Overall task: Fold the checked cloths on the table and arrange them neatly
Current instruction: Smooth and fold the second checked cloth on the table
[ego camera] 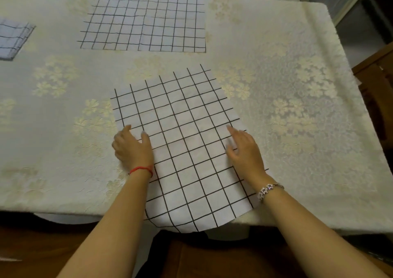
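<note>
- We have the near checked cloth lying in front of us on the counter, a long white piece with a black grid, skewed to the counter's edge, its near end hanging over the front.
- Our left hand rests on the cloth's left edge with thumb and fingers loosely bent. It is open, and we see no pinch on the fabric.
- Our right hand lies on the right edge, fingers straight and spread, pressing flat and gripping nothing.
- The far checked cloth sits spread flat toward the back of the counter, well apart from the near one. A folded checked cloth lies at the far left, partly cut off by the frame.
- We judge the step in hand to be smoothing and squaring the near cloth before a fold — one cloth looks done, one is under our hands and one is untouched.
- Whether the near cloth is already doubled over we cannot tell; no layered edge shows.
- The next move calls for both hands to take hold of matching corners or edges — likely the hanging near end — and bring them over to meet the far edge, grid lines aligned.
- The skew matters: a fold made without straightening first would probably leave the edges offset.
</note>
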The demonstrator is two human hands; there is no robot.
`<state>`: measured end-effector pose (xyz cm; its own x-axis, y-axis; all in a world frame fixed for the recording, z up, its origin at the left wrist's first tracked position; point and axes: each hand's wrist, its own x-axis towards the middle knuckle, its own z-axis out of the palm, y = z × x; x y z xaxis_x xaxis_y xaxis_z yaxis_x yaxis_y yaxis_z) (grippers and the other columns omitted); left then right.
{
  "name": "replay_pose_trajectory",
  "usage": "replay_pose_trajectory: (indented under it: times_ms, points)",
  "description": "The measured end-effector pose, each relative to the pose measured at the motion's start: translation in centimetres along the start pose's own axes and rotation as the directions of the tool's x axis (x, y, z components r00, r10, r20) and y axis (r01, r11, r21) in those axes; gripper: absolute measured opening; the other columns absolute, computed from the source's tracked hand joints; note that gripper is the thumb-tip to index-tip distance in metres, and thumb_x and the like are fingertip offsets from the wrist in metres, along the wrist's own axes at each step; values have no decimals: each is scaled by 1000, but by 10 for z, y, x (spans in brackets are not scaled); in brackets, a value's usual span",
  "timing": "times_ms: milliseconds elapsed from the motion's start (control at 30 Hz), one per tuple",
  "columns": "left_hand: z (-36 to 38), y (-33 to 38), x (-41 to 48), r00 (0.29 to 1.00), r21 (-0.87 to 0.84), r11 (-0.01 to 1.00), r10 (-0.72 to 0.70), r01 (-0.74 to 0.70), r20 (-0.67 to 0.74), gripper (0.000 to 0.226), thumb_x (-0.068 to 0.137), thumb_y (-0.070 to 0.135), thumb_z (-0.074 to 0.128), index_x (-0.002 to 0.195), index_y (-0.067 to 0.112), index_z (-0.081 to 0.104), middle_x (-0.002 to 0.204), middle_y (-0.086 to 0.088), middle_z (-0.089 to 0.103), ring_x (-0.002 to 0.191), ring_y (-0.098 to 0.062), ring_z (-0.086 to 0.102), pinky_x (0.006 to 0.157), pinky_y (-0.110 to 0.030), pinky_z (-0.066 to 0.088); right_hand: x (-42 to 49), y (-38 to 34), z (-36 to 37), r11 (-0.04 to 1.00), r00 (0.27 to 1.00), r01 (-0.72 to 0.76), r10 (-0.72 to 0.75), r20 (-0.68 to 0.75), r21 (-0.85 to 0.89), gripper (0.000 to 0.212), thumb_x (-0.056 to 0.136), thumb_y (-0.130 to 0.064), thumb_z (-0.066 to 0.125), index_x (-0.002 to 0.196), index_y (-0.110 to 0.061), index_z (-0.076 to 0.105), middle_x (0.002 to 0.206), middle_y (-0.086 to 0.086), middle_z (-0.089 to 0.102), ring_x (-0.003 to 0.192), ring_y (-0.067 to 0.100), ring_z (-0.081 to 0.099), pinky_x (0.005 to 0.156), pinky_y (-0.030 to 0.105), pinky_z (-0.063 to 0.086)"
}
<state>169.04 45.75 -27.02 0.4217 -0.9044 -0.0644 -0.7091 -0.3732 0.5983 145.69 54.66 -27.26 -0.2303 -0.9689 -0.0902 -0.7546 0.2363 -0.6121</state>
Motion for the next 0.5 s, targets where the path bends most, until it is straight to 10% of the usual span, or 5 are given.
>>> replay_pose_trajectory:
  times_ms: [500]
  points:
    - [-11, -23, -7, 936, 36, 936, -351, 351, -11, 35, 92, 31, 52, 111, 2, 52, 126, -21, 46, 120, -37, 39, 101, -46, 31, 24, -6, 12, 977, 981, -193, 193, -1, -92, 59, 97, -24, 43, 149, -14, 17, 156, 12, 15, 145, 27, 5, 118, 38, 10]
